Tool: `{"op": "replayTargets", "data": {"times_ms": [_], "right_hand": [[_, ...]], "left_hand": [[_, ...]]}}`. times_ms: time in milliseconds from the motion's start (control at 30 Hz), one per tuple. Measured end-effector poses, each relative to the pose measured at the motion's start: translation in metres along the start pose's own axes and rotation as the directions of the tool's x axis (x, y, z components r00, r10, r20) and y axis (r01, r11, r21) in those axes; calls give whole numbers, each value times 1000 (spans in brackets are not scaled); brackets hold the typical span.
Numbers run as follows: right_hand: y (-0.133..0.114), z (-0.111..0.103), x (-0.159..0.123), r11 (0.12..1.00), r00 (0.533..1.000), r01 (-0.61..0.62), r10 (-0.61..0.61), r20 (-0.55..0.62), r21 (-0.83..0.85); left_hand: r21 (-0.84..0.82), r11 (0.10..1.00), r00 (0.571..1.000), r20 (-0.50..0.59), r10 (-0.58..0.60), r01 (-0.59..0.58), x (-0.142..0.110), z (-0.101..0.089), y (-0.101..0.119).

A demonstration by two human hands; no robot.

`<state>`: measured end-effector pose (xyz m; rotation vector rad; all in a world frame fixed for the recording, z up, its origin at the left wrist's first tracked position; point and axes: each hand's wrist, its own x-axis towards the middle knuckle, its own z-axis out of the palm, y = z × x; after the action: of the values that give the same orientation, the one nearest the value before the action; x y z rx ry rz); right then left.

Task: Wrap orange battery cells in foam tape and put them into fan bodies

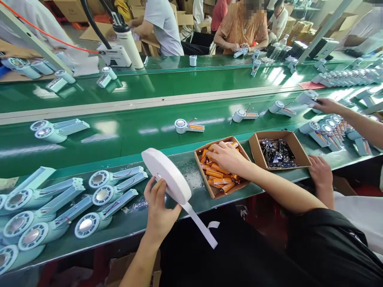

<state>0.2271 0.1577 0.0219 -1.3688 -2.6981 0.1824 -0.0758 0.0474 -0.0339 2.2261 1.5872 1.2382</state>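
My left hand [158, 209] grips a white roll of foam tape [166, 174] by its lower edge, tilted above the bench's front edge. A loose strip of tape [201, 224] trails down to the right. My right hand [229, 157] reaches into a small cardboard box [213, 190] filled with orange battery cells [220, 179]. Its fingers curl into the pile around a cell.
Several pale blue handheld fan bodies [60, 215] lie at my left. A second box [302, 153] holds dark circuit boards. A co-worker's hand [321, 171] rests beside it, and their other hand [327, 105] reaches over the green conveyor [134, 135]. More people work across the belt.
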Motion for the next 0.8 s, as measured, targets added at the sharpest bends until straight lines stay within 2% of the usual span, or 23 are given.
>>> {"op": "replayTargets", "data": {"times_ms": [33,67,100,133,167,233,300,333,367,400,433,500,567,700,733,800], "right_hand": [[4,4,4,1000,1000,-24,24,4,15],[8,6,6,994,998,-58,59,-12,98],[11,5,7,966,993,-100,112,-39,238],[13,2,5,897,981,-136,180,-68,420],[13,-2,3,776,964,-148,251,-85,613],[8,-12,-2,425,943,-92,328,-59,901],[-3,-22,-9,104,958,-31,287,-1,994],[-10,-27,-12,-8,968,-33,248,34,999],[-18,-31,-14,-85,975,-50,211,67,995],[-26,-34,-17,-126,980,-70,176,92,990],[-33,-36,-19,-132,983,-89,147,108,987],[-45,-39,-22,-54,986,-113,116,119,992],[-52,-41,-25,125,986,-123,129,107,984],[-57,-48,-26,592,994,-57,108,-9,804],[-57,-50,-25,672,996,-33,82,-30,740],[-56,-55,-22,760,999,-6,28,-24,649]], "left_hand": [[35,998,999,-1,51,-51,1,1,1],[65,994,996,-3,88,-88,2,2,2],[91,990,994,-2,113,-112,2,2,3],[114,985,991,1,132,-132,2,2,3],[136,979,988,7,154,-153,2,1,3],[192,960,979,30,202,-203,2,-3,3],[262,933,969,61,241,-248,1,-6,3],[296,918,965,77,251,-262,0,-7,2],[325,906,963,91,255,-271,-1,-8,2],[346,897,961,100,257,-276,-2,-9,2],[360,890,960,107,259,-280,-3,-9,1],[378,882,960,111,259,-282,-5,-10,0],[396,874,959,114,260,-284,-7,-12,0],[416,861,956,138,258,-293,-7,-17,4],[419,859,955,143,259,-296,-7,-18,5],[412,854,948,161,275,-318,-7,-20,5]]}}
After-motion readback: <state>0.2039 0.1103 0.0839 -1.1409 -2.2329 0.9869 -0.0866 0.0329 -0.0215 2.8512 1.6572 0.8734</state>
